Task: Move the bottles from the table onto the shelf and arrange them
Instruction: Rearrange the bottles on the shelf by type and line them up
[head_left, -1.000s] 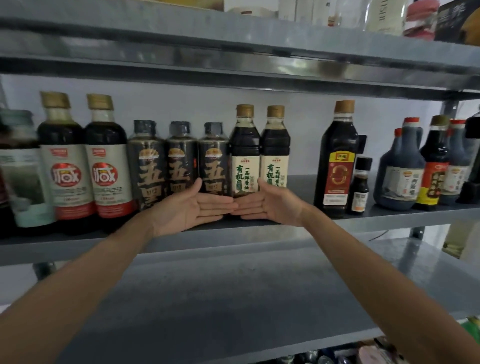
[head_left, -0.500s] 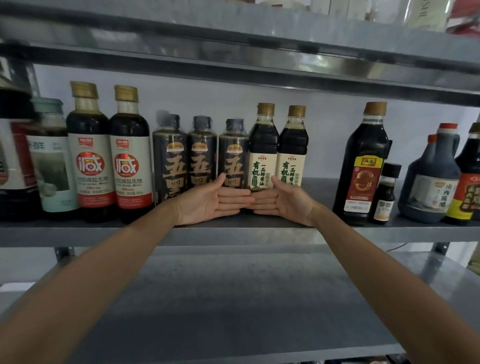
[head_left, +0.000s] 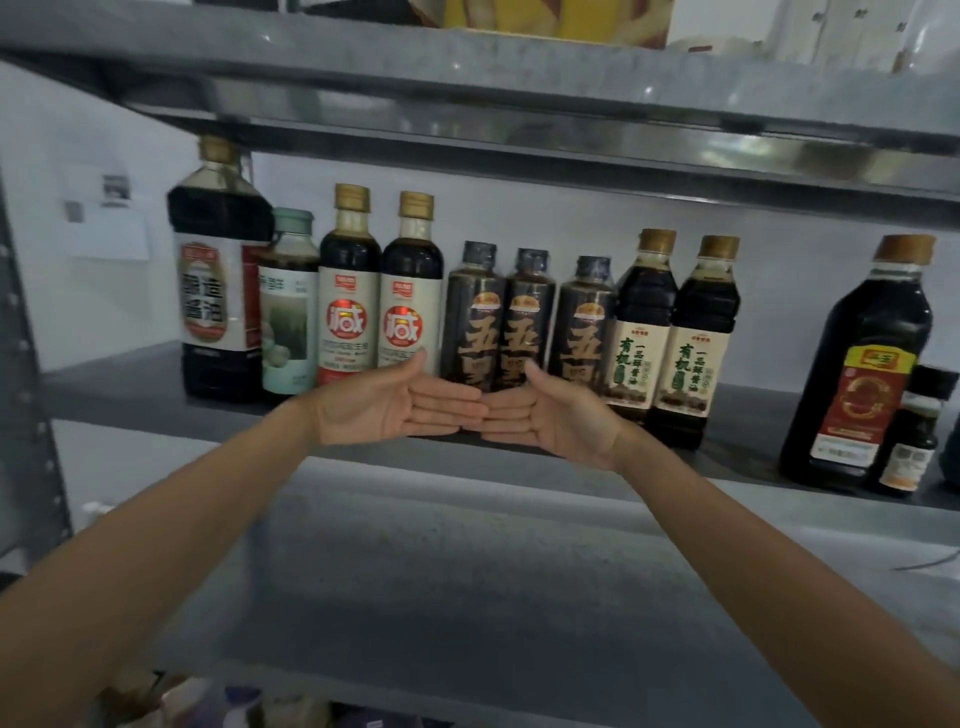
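A row of dark sauce bottles stands on the grey metal shelf (head_left: 130, 384). From the left: a big jug (head_left: 215, 291), a pale green bottle (head_left: 288, 312), two white-labelled bottles with red circles (head_left: 349, 306), three dark bottles with gold characters (head_left: 524, 322), two cream-labelled bottles (head_left: 641, 322). Further right stand a large red-labelled bottle (head_left: 865, 374) and a small bottle (head_left: 911, 441). My left hand (head_left: 395, 402) and my right hand (head_left: 550, 415) are flat and empty, fingertips meeting, palms against the feet of the gold-character bottles.
An upper shelf (head_left: 467, 88) overhangs closely, with boxes and containers on top. A lower shelf (head_left: 467, 587) lies under my forearms. A perforated upright post (head_left: 21, 364) stands at the left. A gap separates the cream-labelled bottles from the red-labelled one.
My view has swung left, bringing the big jug into sight. Both hands slid left along the shelf front, from the cream-labelled bottles to the gold-character ones, still flat and empty.
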